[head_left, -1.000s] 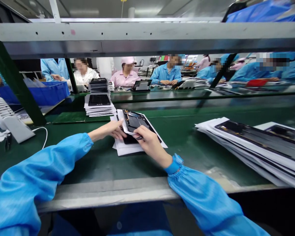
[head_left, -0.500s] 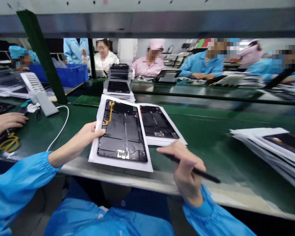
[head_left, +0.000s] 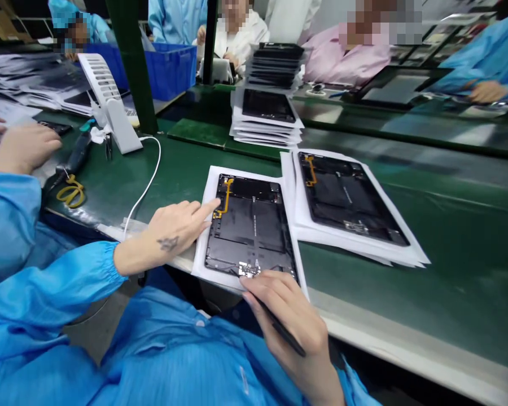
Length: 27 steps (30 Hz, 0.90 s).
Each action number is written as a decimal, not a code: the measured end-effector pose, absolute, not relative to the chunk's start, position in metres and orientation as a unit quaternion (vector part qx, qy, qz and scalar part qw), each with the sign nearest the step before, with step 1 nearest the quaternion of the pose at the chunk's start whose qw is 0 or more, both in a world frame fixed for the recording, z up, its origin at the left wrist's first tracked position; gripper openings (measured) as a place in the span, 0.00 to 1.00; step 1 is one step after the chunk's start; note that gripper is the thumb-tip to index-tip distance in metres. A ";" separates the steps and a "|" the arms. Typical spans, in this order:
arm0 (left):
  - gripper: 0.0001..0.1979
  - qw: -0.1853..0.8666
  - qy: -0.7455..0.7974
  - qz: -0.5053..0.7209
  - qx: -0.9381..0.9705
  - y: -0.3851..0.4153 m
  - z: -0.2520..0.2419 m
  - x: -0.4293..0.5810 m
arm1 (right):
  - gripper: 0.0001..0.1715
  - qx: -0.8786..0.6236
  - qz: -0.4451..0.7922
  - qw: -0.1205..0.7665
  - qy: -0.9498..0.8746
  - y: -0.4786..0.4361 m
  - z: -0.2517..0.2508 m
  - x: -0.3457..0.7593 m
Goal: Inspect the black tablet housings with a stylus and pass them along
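Observation:
An opened tablet housing (head_left: 265, 231) lies on a white sheet (head_left: 200, 256) at the bench's front edge, its dark inside facing up. An orange flat cable (head_left: 227, 197) runs along its upper left, and a small circuit board (head_left: 249, 270) sits at its near end. My left hand (head_left: 173, 225) rests on the housing's left edge, holding nothing, index finger stretched out near the cable. Over the near end, my right hand (head_left: 294, 318) grips a slim black pen-like tool (head_left: 285, 334). Its fingertips are close to the circuit board; the tool's working tip is hidden.
Right of the housing, a similar tablet housing (head_left: 349, 197) lies on stacked white sheets. Behind stand a tablet stack (head_left: 275, 65), a blue bin (head_left: 171, 70) and a green post (head_left: 133, 67). At left are a white fan (head_left: 114, 107), its cable (head_left: 154, 169) and a co-worker's hand (head_left: 25, 144).
The tablet housing with its sheet has come down onto the bench. My left hand has loosened into a resting touch. My right hand has brought the tool to the near end. The view has turned left.

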State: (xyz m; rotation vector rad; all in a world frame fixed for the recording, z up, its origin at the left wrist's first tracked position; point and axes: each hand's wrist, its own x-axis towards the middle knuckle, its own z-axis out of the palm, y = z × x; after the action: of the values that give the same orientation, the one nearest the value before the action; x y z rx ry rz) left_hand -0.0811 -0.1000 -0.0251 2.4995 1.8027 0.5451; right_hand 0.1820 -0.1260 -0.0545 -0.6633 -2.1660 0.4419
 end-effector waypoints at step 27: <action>0.09 0.017 0.407 0.348 0.844 -0.134 -0.055 -0.061 | 0.23 -0.286 0.174 0.413 -0.847 -0.114 -0.055 0.156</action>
State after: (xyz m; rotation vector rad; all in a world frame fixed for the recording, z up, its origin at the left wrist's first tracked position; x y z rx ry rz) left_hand -0.0607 -0.1341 -0.0552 2.6252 1.2649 1.0818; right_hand 0.1561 -0.1140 -0.0553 -0.7189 -2.1308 0.4386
